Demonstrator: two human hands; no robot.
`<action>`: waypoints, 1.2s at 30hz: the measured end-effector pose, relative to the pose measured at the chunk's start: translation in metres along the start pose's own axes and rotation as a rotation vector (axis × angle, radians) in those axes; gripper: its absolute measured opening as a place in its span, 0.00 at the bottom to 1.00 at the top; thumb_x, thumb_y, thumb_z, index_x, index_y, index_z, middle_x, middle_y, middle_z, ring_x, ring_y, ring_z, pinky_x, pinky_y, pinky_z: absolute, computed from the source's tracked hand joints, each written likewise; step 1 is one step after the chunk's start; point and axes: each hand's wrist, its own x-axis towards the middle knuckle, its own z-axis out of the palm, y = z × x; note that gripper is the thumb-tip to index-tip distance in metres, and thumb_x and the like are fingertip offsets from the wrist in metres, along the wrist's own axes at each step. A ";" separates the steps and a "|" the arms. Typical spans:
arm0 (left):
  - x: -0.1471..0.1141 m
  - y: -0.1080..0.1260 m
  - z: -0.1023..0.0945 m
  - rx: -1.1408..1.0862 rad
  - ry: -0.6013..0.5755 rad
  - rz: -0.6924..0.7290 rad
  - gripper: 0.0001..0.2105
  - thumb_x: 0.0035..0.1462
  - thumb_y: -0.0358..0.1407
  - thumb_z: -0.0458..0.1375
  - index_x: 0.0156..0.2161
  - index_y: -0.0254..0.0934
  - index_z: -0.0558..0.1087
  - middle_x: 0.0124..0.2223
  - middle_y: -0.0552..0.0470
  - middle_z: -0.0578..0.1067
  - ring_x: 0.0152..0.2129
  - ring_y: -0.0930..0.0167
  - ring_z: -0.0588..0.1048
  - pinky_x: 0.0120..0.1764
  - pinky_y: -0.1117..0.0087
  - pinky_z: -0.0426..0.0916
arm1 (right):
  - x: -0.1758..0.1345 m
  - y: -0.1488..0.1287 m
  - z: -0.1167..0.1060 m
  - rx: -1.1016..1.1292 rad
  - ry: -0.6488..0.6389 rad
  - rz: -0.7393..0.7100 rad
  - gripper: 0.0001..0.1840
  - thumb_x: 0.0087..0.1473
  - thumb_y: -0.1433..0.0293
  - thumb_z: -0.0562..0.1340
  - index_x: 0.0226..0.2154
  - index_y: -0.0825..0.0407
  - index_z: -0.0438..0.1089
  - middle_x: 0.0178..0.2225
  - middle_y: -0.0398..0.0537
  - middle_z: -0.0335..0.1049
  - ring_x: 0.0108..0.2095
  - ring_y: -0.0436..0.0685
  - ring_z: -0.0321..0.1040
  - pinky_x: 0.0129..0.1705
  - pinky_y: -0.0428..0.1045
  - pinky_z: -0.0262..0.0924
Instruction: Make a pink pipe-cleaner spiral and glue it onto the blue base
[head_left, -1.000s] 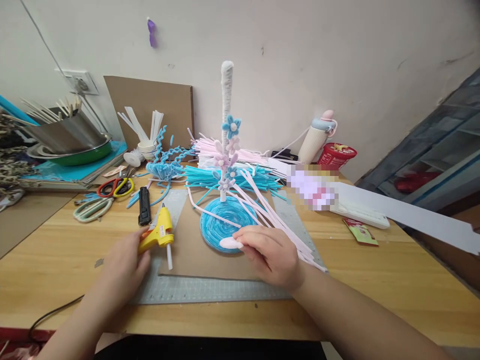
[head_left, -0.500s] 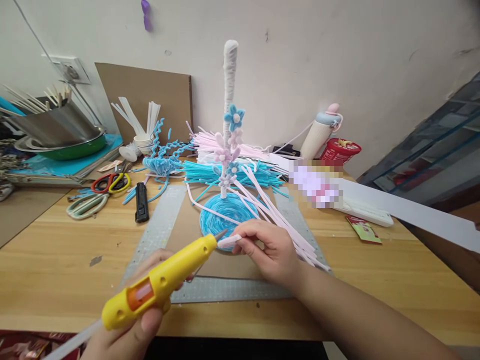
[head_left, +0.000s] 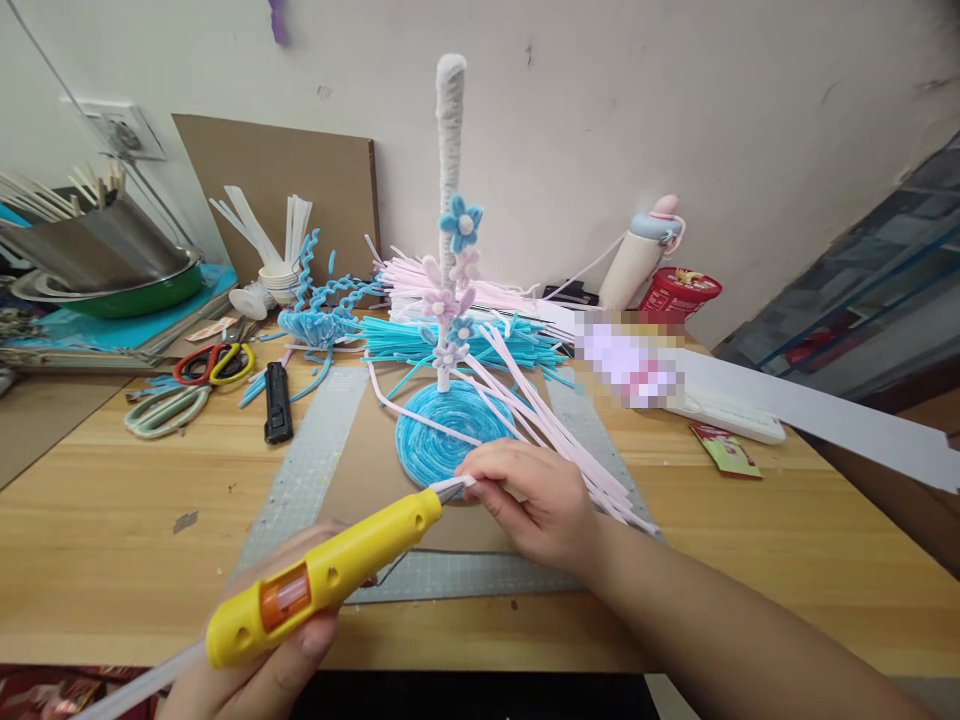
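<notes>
Head view: grips a yellow glue gun (head_left: 360, 550) with the left hand (head_left: 279, 668), thumb and fingers wrapped closely around it, partly hidden behind the body. Trails a translucent glue stick (head_left: 154, 680) from the rear of the gun toward the lower left. Points the grey nozzle (head_left: 448, 492) at the right hand (head_left: 536, 500). Pinches a small pale piece (head_left: 468, 481) there, thumb and forefinger closed on it, other fingers curled in. Cannot tell touching from a narrow gap between nozzle and piece.

Has a coiled blue disc (head_left: 427, 450) just beyond the right fingertips, near edge partly covered by hand and nozzle. Shows a white wrapped post (head_left: 450, 130) standing upright by the far edge of the disc, with blue and pink flowers (head_left: 461, 223) along the lower half. Includes a brown cardboard sheet (head_left: 360, 465) under the disc and a grey cutting mat (head_left: 292, 500) under the cardboard, on a wooden table (head_left: 712, 600). Has pale pink stems (head_left: 581, 460) beside the right hand, a blue bundle (head_left: 397, 342) behind the disc, and a black cutter (head_left: 277, 402) near scissors (head_left: 169, 410) to the left.
</notes>
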 end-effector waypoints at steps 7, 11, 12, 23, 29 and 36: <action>0.002 0.004 0.003 0.021 0.047 -0.024 0.15 0.54 0.45 0.52 0.46 0.66 0.71 0.39 0.60 0.80 0.28 0.61 0.80 0.35 0.61 0.78 | -0.001 0.000 0.001 -0.010 0.013 -0.019 0.07 0.58 0.76 0.55 0.38 0.51 0.67 0.34 0.49 0.73 0.37 0.53 0.71 0.40 0.49 0.69; 0.004 0.006 0.001 0.007 0.041 -0.030 0.13 0.54 0.45 0.53 0.44 0.66 0.72 0.36 0.62 0.80 0.28 0.63 0.80 0.36 0.66 0.77 | -0.002 0.002 0.002 -0.018 0.011 -0.031 0.08 0.57 0.77 0.56 0.39 0.52 0.66 0.34 0.49 0.73 0.37 0.53 0.71 0.40 0.49 0.69; 0.004 0.006 0.001 0.008 0.038 -0.034 0.12 0.53 0.45 0.53 0.43 0.66 0.73 0.36 0.63 0.80 0.28 0.64 0.80 0.36 0.67 0.77 | -0.003 0.003 0.002 -0.023 0.010 -0.034 0.08 0.57 0.77 0.57 0.39 0.52 0.66 0.34 0.50 0.73 0.37 0.53 0.71 0.40 0.48 0.68; 0.000 0.002 0.002 0.036 0.049 -0.028 0.13 0.54 0.45 0.53 0.44 0.64 0.73 0.37 0.60 0.80 0.28 0.64 0.79 0.36 0.64 0.77 | -0.003 0.004 0.001 -0.039 -0.007 -0.063 0.09 0.57 0.78 0.56 0.40 0.53 0.66 0.34 0.50 0.72 0.37 0.52 0.70 0.40 0.47 0.68; 0.004 0.006 0.003 0.042 0.091 -0.020 0.12 0.55 0.46 0.53 0.43 0.62 0.74 0.34 0.60 0.81 0.25 0.66 0.79 0.27 0.71 0.77 | -0.002 0.004 0.000 -0.072 0.005 -0.109 0.07 0.56 0.78 0.57 0.38 0.55 0.67 0.33 0.51 0.73 0.37 0.52 0.71 0.40 0.47 0.69; 0.007 0.011 0.003 0.047 0.119 0.007 0.11 0.55 0.46 0.53 0.41 0.58 0.76 0.34 0.60 0.81 0.24 0.69 0.79 0.28 0.74 0.76 | -0.002 0.005 0.000 -0.120 0.010 -0.147 0.07 0.56 0.78 0.57 0.38 0.56 0.67 0.33 0.51 0.74 0.37 0.52 0.71 0.39 0.47 0.69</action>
